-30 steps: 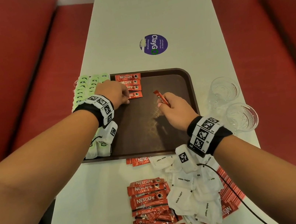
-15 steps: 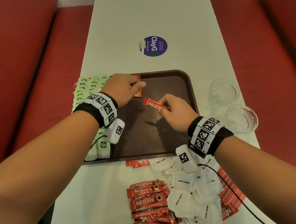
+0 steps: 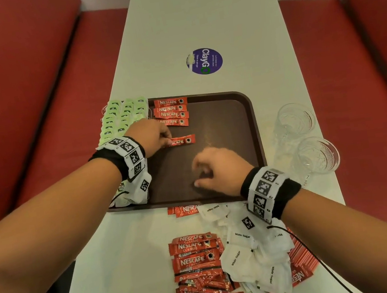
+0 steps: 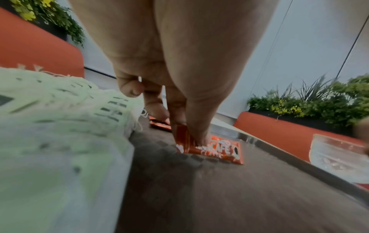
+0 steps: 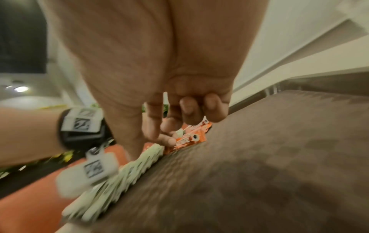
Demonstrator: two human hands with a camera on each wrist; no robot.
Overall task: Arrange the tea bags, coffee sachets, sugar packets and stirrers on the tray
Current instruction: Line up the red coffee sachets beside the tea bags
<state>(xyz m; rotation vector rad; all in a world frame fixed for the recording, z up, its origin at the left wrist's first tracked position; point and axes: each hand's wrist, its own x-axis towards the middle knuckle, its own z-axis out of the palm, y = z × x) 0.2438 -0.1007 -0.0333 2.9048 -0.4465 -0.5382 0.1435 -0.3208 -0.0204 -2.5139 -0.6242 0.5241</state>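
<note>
A brown tray [image 3: 242,123] lies on the white table. My left hand [image 3: 167,141] pinches the left end of a red Nescafe coffee sachet [image 3: 182,141], which lies flat on the tray just below a row of several sachets [image 3: 171,111]. The left wrist view shows the thumb and finger of this hand [image 4: 185,134] on the sachet's [image 4: 217,149] end. Pale green tea bags [image 3: 122,117] line the tray's left side. My right hand [image 3: 198,173] hovers over the tray's near part, blurred, fingers loosely curled [image 5: 187,108] and holding nothing.
Loose coffee sachets [image 3: 195,260] and white sugar packets [image 3: 254,250] are piled on the table between the tray and me. Two clear glasses [image 3: 294,120] [image 3: 318,154] stand right of the tray. A purple round sticker [image 3: 204,61] lies beyond it. Red benches flank the table.
The sachet passed from my right hand to my left, which set it flat on the tray under the row. The right hand drew back toward me, empty.
</note>
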